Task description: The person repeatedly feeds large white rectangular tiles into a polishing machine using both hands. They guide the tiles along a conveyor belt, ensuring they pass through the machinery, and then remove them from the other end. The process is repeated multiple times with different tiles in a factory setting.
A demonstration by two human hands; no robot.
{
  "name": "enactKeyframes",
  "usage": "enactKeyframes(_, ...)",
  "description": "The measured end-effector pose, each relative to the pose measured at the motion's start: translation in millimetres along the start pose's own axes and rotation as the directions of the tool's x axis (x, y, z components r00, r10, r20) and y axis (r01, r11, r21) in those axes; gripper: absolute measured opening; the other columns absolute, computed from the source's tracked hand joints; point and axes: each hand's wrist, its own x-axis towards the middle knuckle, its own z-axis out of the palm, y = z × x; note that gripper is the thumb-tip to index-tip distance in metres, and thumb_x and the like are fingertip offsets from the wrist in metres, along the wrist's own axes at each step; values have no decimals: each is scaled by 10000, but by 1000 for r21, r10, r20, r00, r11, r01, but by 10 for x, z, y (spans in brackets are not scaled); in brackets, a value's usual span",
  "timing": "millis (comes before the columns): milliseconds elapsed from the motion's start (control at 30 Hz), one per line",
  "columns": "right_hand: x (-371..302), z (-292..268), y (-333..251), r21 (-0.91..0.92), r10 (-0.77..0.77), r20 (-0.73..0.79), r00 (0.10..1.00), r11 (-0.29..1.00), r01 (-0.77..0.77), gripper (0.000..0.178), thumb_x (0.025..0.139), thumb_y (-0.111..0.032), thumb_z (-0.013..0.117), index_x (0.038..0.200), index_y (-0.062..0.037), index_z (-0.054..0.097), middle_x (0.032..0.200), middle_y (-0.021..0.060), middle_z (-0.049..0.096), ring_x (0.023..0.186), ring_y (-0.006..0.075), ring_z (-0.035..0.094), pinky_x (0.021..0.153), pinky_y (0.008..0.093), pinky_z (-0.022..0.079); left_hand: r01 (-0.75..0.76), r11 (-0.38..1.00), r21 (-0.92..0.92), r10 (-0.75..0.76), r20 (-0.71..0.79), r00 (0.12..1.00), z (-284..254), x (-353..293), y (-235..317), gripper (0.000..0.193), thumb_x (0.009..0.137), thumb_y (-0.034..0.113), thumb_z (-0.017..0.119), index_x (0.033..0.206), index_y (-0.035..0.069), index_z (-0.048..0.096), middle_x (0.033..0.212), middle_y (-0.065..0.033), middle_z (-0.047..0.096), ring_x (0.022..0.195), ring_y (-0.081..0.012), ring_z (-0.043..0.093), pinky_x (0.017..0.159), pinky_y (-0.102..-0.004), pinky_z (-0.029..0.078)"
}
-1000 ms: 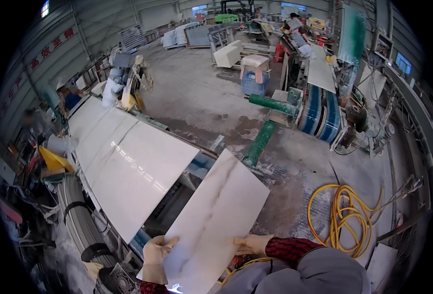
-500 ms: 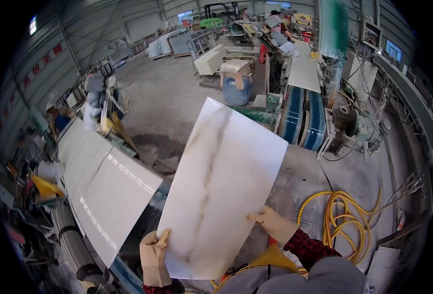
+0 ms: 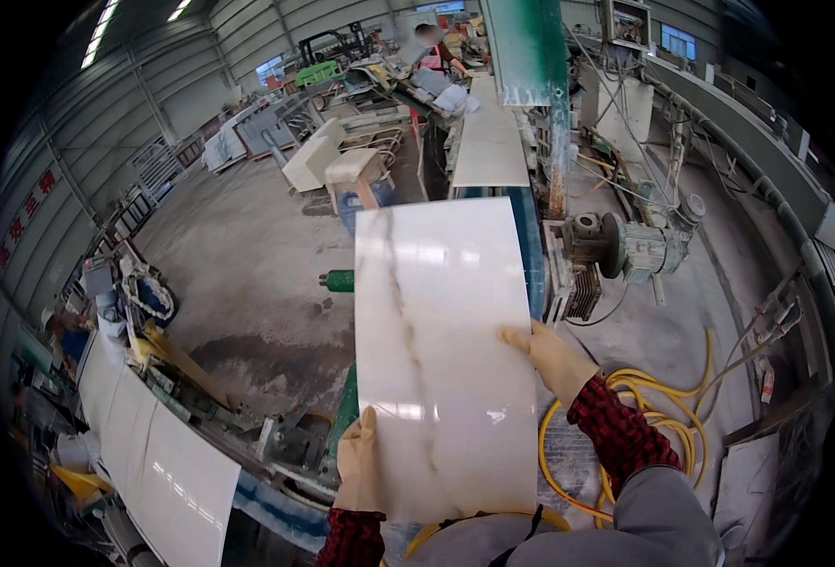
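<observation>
In the middle of a wide stone-working hall with a grey concrete floor, a person carries a glossy white rectangular marble slab with a grey vein, the largest thing near the camera. Far ahead runs a long conveyor line bearing a pale stone slab, with a grey electric motor to its right. To the near left lie more white polished slabs on a roller surface; to the near right a coiled yellow hose lies on the floor.

The step in hand looks like carrying the slab toward the line; the next move would call for keeping it level and lining up its far edge. The left hand, gloved, has its grip closed on the slab's near-left edge; the right hand, gloved, clasps the right edge midway, so the slab spans between both.
</observation>
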Motion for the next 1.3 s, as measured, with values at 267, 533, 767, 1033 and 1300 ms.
enactKeyframes(267,723,-740,888,60,176,-266,948,984,-166,705,1237,-479,720,1622,111,683,1456,214,840,1293,282,821,1096,414,651,145,846,514,-197,48,979,697,985,-412,679,1208,643,692,1447,39,890,1198,-154,933,1091,-234,857,1009,-430,620)
enactKeyframes(533,1768,-1080,742,-30,261,-430,865,953,-302,878,1243,-571,703,1697,169,574,1590,274,780,1374,325,798,1154,428,639,124,907,402,-211,182,960,1439,2198,-170,725,1181,674,694,1480,33,852,1270,-179,918,1147,-286,864,1060,-434,607)
enactKeyframes(767,2541,-1279,442,51,342,-422,840,934,-355,838,1276,-549,653,1739,138,531,1628,246,765,1424,335,778,1226,432,612,211,852,479,-340,199,919,1864,3104,60,744,1184,680,666,1508,28,821,1336,-212,901,1214,-379,864,1058,-485,632)
enactKeyframes(1033,1977,-1425,782,-339,243,-305,921,876,-343,797,1326,-591,479,1728,83,617,1521,275,809,1433,364,775,1249,441,579,159,819,552,-358,274,893,2339,3859,7,635,1234,614,634,1518,80,830,1239,-59,911,1134,-211,840,1027,-389,628)
enactKeyframes(1300,1966,-1101,729,72,499,-472,727,843,-533,1060,1213,-779,634,1692,165,607,1544,245,790,1355,322,789,1191,428,623,300,922,244,-381,434,816,2272,3971,-3,756,1274,618,584,1618,-38,736,1470,-180,840,1352,-297,761,1193,-427,573)
